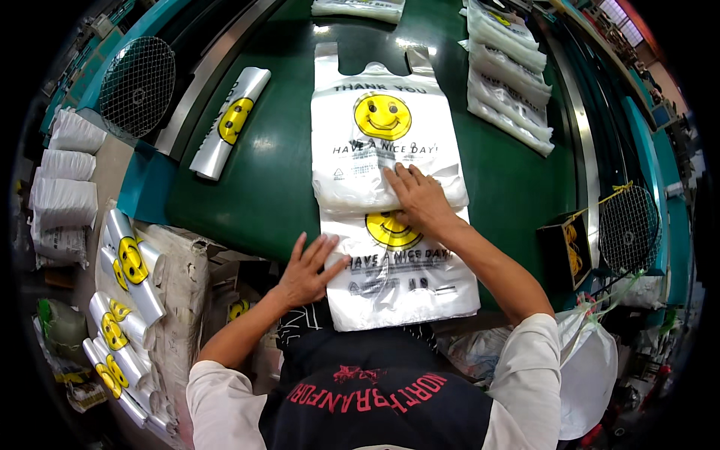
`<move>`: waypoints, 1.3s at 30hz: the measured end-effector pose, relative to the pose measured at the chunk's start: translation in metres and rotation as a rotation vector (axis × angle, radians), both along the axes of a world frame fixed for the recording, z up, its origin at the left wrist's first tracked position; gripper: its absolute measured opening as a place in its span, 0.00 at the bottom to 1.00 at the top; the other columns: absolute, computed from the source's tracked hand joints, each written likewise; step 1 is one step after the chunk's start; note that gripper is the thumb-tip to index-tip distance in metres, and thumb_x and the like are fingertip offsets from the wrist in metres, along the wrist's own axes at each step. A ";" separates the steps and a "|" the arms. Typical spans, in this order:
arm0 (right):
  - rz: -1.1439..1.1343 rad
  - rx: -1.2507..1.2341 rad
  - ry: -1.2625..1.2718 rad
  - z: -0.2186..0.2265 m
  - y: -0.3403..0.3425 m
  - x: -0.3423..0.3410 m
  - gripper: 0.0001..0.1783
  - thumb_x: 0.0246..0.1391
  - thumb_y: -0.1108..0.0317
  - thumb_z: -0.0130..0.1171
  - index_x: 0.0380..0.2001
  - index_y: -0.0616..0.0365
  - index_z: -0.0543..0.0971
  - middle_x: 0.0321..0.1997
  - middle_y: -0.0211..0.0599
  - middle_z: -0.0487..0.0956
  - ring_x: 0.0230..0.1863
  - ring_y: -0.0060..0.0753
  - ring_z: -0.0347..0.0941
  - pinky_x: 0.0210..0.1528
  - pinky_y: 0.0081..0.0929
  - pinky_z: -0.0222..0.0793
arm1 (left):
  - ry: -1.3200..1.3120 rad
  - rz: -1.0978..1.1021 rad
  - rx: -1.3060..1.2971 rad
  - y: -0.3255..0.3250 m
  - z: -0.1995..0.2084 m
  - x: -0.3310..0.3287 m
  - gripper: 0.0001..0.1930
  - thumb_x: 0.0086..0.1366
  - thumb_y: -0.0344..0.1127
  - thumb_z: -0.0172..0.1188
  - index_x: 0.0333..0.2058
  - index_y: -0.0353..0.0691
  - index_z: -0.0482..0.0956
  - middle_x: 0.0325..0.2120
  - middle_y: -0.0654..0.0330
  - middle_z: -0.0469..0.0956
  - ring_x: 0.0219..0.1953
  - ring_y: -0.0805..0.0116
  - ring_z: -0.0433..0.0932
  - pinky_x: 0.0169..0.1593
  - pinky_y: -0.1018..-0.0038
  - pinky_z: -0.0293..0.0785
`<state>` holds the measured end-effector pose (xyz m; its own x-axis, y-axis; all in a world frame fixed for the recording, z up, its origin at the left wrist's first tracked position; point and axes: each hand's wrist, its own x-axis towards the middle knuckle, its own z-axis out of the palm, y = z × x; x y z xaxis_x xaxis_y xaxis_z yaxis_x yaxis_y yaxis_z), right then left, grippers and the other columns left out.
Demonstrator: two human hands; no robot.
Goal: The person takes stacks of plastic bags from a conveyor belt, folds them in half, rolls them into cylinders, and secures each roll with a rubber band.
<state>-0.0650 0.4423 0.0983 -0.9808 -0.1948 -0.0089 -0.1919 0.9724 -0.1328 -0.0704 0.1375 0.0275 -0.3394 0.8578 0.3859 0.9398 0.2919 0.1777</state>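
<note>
White upper bags (384, 135) and hands (426, 202) partly hide lower bags (405, 281).

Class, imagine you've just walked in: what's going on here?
A person is handling white plastic bags with bare hands at a green surface. The right hand lies over the bottom edge of the upper bags, which overlap the lower bags; whether it grips them is unclear. The left hand, fingers spread, is at the lower bags' left edge. A rolled-looking bundle lies to the left, and overlapping bundles lie at upper right.
</note>
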 end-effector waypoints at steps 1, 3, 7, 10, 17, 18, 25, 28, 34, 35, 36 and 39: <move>0.035 0.080 0.056 -0.007 -0.003 -0.005 0.41 0.46 0.64 0.63 0.63 0.59 0.58 0.61 0.58 0.64 0.59 0.59 0.64 0.51 0.53 0.68 | 0.073 -0.012 0.022 0.004 -0.006 0.003 0.25 0.59 0.37 0.54 0.57 0.54 0.69 0.62 0.54 0.61 0.65 0.57 0.57 0.68 0.52 0.43; 0.050 0.248 0.166 -0.021 -0.012 -0.009 0.35 0.49 0.70 0.57 0.62 0.61 0.60 0.58 0.62 0.66 0.57 0.58 0.66 0.47 0.48 0.72 | 0.124 -0.053 0.001 0.009 -0.010 0.008 0.23 0.60 0.36 0.51 0.56 0.55 0.70 0.61 0.57 0.63 0.64 0.60 0.59 0.67 0.53 0.44; 0.081 0.127 0.210 -0.024 -0.005 -0.023 0.34 0.48 0.69 0.57 0.61 0.61 0.61 0.56 0.62 0.68 0.54 0.56 0.69 0.40 0.44 0.75 | 0.038 -0.037 -0.008 0.010 -0.008 0.005 0.22 0.61 0.35 0.50 0.55 0.58 0.72 0.60 0.61 0.65 0.63 0.65 0.60 0.67 0.54 0.45; 0.080 0.183 0.326 -0.025 -0.003 -0.041 0.36 0.44 0.69 0.60 0.59 0.61 0.63 0.55 0.60 0.69 0.51 0.52 0.71 0.37 0.39 0.77 | 0.047 -0.028 -0.004 0.011 -0.003 0.004 0.21 0.61 0.35 0.51 0.54 0.59 0.73 0.61 0.61 0.65 0.64 0.65 0.60 0.67 0.54 0.45; -0.225 0.215 0.176 -0.024 0.023 -0.163 0.33 0.50 0.72 0.56 0.61 0.48 0.62 0.56 0.46 0.70 0.51 0.47 0.71 0.46 0.50 0.72 | 0.032 -0.030 -0.015 0.010 -0.002 -0.005 0.22 0.61 0.34 0.51 0.55 0.61 0.72 0.61 0.63 0.64 0.65 0.65 0.58 0.67 0.54 0.48; -0.293 0.245 0.336 -0.013 0.027 -0.166 0.35 0.52 0.72 0.54 0.64 0.45 0.59 0.62 0.46 0.65 0.60 0.50 0.64 0.55 0.57 0.63 | 0.041 -0.034 -0.020 0.010 -0.002 -0.005 0.22 0.61 0.34 0.51 0.55 0.61 0.72 0.61 0.63 0.64 0.65 0.64 0.58 0.67 0.54 0.48; -0.096 0.286 -0.249 0.016 0.108 0.041 0.47 0.43 0.76 0.60 0.67 0.43 0.52 0.71 0.51 0.48 0.72 0.56 0.40 0.66 0.58 0.49 | 0.036 -0.019 0.096 0.015 -0.011 0.000 0.21 0.61 0.36 0.52 0.54 0.62 0.73 0.60 0.60 0.65 0.63 0.64 0.61 0.67 0.53 0.48; -0.273 -0.009 -0.579 0.031 0.104 0.156 0.60 0.37 0.71 0.66 0.69 0.43 0.41 0.73 0.51 0.41 0.73 0.57 0.36 0.66 0.60 0.47 | 0.044 -0.115 0.169 0.034 0.012 -0.005 0.19 0.59 0.36 0.54 0.51 0.61 0.76 0.55 0.62 0.71 0.57 0.64 0.68 0.64 0.54 0.55; -0.464 -0.455 -0.018 -0.011 0.091 0.185 0.55 0.43 0.61 0.65 0.69 0.53 0.42 0.72 0.50 0.47 0.73 0.49 0.42 0.67 0.55 0.46 | -0.001 -0.186 0.337 0.108 0.096 -0.052 0.13 0.55 0.31 0.56 0.39 0.50 0.82 0.38 0.63 0.81 0.37 0.62 0.76 0.45 0.63 0.69; -0.297 -0.491 0.094 -0.003 0.101 0.177 0.52 0.47 0.61 0.62 0.69 0.54 0.44 0.71 0.50 0.50 0.72 0.45 0.46 0.67 0.49 0.48 | 0.001 -0.198 0.392 0.125 0.116 -0.066 0.11 0.52 0.31 0.56 0.35 0.45 0.81 0.32 0.60 0.81 0.32 0.58 0.76 0.39 0.65 0.70; -0.274 -0.517 0.137 0.011 0.109 0.172 0.49 0.47 0.62 0.62 0.68 0.54 0.46 0.70 0.50 0.52 0.71 0.45 0.48 0.67 0.48 0.48 | -0.074 -0.270 0.425 0.145 0.136 -0.080 0.09 0.48 0.30 0.56 0.31 0.41 0.79 0.27 0.56 0.79 0.31 0.53 0.76 0.37 0.63 0.70; -0.304 -0.571 0.260 0.049 0.125 0.142 0.43 0.49 0.63 0.62 0.65 0.56 0.53 0.68 0.48 0.56 0.68 0.43 0.52 0.66 0.44 0.51 | -0.176 -0.095 0.545 0.164 0.199 -0.097 0.07 0.48 0.30 0.55 0.28 0.41 0.77 0.26 0.51 0.77 0.33 0.47 0.76 0.36 0.61 0.72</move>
